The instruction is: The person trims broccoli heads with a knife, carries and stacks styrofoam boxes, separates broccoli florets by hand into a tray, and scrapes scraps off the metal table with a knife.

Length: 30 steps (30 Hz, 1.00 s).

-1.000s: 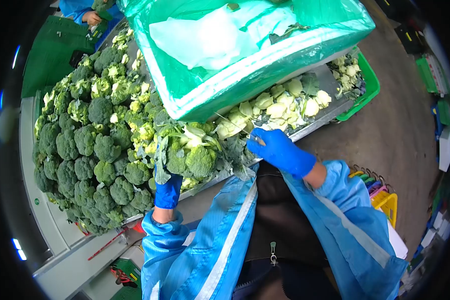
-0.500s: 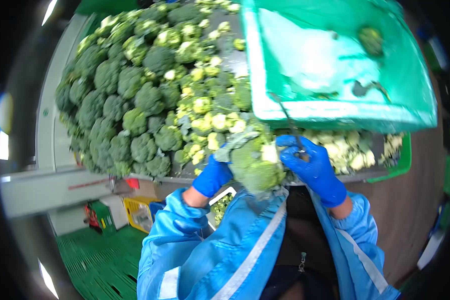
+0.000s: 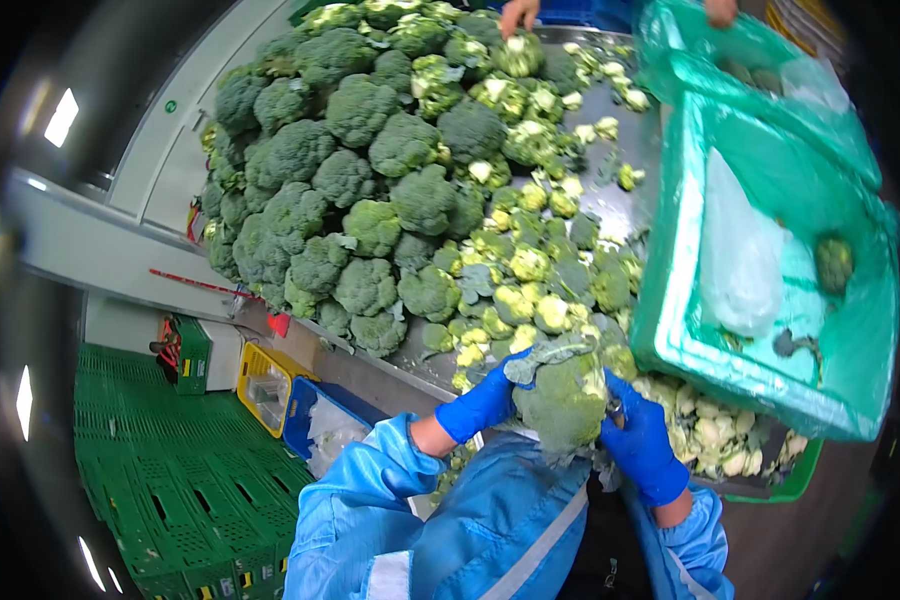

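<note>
A large broccoli head with a leaf on top is held in front of my body at the table's near edge. My left hand, in a blue glove, grips it from the left. On its right side, my gloved right hand is closed around a knife, of which only a small part shows near the stem. Behind lie small yellow-green florets and a big pile of broccoli. Cut pale stems lie right of my right hand.
A green lined crate stands on the right of the metal table, another lined crate beyond it. A co-worker's hand touches broccoli at the far side. Green crates, a yellow crate and a blue crate stand lower left.
The view has swung left, so the crate appears farther right. My right hand has come in against the broccoli, which my left hand still holds. A co-worker's hand has appeared at the far side.
</note>
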Each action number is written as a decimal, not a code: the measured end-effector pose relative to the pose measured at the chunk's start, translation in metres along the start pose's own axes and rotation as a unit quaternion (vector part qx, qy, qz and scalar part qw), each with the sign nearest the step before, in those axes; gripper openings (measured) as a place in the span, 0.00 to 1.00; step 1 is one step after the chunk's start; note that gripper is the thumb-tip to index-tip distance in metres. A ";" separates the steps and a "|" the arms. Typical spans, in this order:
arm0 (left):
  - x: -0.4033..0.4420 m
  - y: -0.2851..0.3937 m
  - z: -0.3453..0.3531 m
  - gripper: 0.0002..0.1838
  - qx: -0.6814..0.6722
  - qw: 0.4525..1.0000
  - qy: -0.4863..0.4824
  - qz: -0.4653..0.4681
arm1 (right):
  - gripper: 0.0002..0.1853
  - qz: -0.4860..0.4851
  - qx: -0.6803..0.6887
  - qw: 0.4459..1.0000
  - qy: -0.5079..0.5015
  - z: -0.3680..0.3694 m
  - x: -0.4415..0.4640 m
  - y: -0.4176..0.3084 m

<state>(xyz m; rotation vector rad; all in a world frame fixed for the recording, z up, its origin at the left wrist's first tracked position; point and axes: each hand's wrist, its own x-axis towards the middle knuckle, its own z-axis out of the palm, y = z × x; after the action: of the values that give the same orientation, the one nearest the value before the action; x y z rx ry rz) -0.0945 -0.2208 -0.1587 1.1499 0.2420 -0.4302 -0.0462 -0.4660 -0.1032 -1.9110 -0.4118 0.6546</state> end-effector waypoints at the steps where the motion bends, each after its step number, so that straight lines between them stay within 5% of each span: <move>1: -0.011 -0.009 -0.011 0.31 0.015 0.999 0.034 0.009 | 0.31 -0.041 0.013 0.999 -0.007 0.007 0.004 0.008; 3: -0.010 -0.041 -0.057 0.27 -0.052 0.993 0.062 -0.086 | 0.31 -0.041 -0.002 0.998 -0.047 0.007 0.012 -0.006; 6: -0.022 0.008 -0.032 0.19 -0.226 0.960 0.097 -0.135 | 0.31 -0.040 -0.007 0.993 -0.107 0.012 0.029 -0.017; 14: -0.061 0.001 -0.074 0.30 -0.160 0.987 -0.021 0.023 | 0.28 -0.151 -0.086 0.958 -0.228 0.042 0.064 -0.036; 15: -0.055 -0.017 -0.092 0.28 -0.280 0.958 -0.006 -0.063 | 0.24 -0.106 -0.019 0.957 -0.271 0.040 0.068 -0.040; 17: -0.093 0.031 -0.084 0.25 -0.228 0.965 0.120 -0.053 | 0.22 -0.063 0.043 0.947 -0.312 0.036 0.073 -0.043; 19: -0.106 0.029 -0.126 0.23 0.129 0.961 0.146 0.198 | 0.19 -0.041 0.048 0.968 -0.242 0.034 0.069 -0.041; 21: -0.127 0.031 -0.181 0.27 0.165 0.912 0.198 0.318 | 0.19 -0.034 -0.010 0.979 -0.199 0.029 0.059 -0.048; 22: -0.148 0.048 -0.191 0.28 -0.105 0.934 0.254 0.228 | 0.19 -0.027 -0.066 0.985 -0.157 0.029 0.054 -0.049; 24: -0.180 0.119 -0.213 0.27 -0.278 0.877 0.205 0.334 | 0.20 -0.041 -0.031 0.992 -0.117 0.040 0.047 -0.044; 25: -0.184 0.151 -0.231 0.29 -0.182 0.810 0.419 0.369 | 0.21 -0.048 -0.044 0.995 -0.073 0.043 0.046 -0.035; 29: -0.193 0.266 -0.300 0.25 0.104 0.757 0.483 0.428 | 0.25 -0.036 -0.035 0.998 0.024 0.049 0.046 -0.023; 30: -0.185 0.285 -0.346 0.25 0.268 0.667 0.531 0.448 | 0.26 -0.060 -0.010 0.996 0.067 0.053 0.046 -0.019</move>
<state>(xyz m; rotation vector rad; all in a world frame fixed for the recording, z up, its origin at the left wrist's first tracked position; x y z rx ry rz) -0.1209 0.2316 0.0141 1.8345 0.5261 1.2106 -0.0419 -0.3940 -0.1154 -1.9201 -0.4455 0.4432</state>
